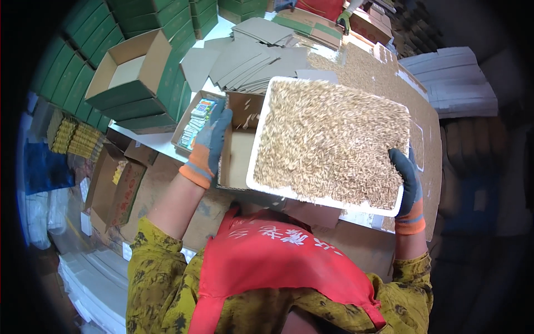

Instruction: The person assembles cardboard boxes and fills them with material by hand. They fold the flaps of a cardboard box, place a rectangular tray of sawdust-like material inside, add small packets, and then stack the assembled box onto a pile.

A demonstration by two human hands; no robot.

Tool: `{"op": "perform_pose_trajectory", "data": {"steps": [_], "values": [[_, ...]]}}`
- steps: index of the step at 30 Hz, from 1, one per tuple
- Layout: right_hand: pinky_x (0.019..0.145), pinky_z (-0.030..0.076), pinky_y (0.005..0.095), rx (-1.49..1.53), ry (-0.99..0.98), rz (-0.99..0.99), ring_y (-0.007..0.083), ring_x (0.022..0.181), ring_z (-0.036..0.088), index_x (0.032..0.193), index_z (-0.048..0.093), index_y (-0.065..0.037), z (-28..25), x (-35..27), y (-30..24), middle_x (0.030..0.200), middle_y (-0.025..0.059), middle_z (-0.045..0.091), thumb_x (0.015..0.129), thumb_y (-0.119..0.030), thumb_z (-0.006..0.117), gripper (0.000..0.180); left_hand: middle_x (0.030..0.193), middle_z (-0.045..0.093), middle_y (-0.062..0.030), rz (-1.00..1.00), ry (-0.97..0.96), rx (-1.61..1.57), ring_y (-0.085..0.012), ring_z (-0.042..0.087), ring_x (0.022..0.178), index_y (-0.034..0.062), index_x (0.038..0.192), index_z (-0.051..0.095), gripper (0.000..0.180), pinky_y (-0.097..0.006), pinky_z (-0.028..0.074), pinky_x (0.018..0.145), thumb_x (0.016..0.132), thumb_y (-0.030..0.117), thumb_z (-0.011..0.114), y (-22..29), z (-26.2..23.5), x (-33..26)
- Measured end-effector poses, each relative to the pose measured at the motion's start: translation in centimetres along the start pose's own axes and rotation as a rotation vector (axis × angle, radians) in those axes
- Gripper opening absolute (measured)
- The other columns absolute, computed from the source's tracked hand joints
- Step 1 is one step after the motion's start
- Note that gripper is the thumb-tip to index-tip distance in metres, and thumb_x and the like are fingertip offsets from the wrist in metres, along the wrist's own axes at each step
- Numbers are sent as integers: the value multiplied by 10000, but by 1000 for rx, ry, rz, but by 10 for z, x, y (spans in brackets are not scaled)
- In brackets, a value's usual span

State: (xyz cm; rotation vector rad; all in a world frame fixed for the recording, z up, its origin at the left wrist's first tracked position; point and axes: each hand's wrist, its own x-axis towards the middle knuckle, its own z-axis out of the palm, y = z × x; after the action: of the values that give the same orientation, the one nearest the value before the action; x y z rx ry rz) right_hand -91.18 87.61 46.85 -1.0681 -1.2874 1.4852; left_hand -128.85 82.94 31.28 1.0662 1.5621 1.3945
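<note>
My right hand (409, 181), in a dark glove with an orange cuff, grips the right edge of a white tray (257, 146). Small tan, slender pieces (334, 145) fill the tray; their kind I cannot make out. The tray's left edge overlaps an open cardboard box (239, 158), hiding its right part. A few pale bits show against the box's far inner wall. My left hand (214, 142), gloved alike, is closed against the box's left wall. Just left of that hand stands a small open box with colourful packets (197, 119).
Green cartons (72, 83) are stacked at the left, near an open empty carton (128, 69). Grey cardboard sheets (253, 58) lie behind the tray. More tan pieces (367, 69) spread over the table's far right. Another person's gloved hand (344, 22) is at the far edge.
</note>
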Motion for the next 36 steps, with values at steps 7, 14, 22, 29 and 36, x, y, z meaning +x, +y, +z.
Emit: {"op": "perform_pose_trajectory", "data": {"steps": [7,14,22,29,36], "values": [[1047,383,343,-218,-140,90,210,1218,505,1456,367,-18,61,16,2,1348,110,519,898,-216,572,626,1337,513,-64,-62,-12,-572,-155,459,1226,49,1436,419,545,-272,341,1058,982,321,550,11,20,-15],[885,496,332,-884,-304,154,217,988,660,1375,477,-16,56,56,44,1099,136,689,847,-350,722,671,1079,668,-114,61,237,-11,-254,644,959,21,1214,599,311,-352,505,876,994,211,486,-97,-46,47],[776,506,419,-1629,-414,130,377,856,656,972,671,15,64,72,42,902,216,693,849,-479,662,509,1235,539,-135,-250,66,1245,-319,486,1218,120,1223,570,667,-457,400,981,697,481,763,-146,-66,73],[621,528,264,-395,-125,219,153,717,655,1133,631,23,2,163,37,873,113,686,896,-287,678,393,1094,638,-107,-294,269,1002,-307,599,1054,109,1115,611,548,-419,461,880,659,319,831,-179,-88,78],[1163,177,529,-1327,-132,-26,447,1446,139,1539,140,-81,2,282,227,1543,266,220,594,-733,743,1297,886,693,-153,-296,463,747,-346,656,853,80,928,676,311,-418,496,758,714,292,755,-153,-83,64]]}}
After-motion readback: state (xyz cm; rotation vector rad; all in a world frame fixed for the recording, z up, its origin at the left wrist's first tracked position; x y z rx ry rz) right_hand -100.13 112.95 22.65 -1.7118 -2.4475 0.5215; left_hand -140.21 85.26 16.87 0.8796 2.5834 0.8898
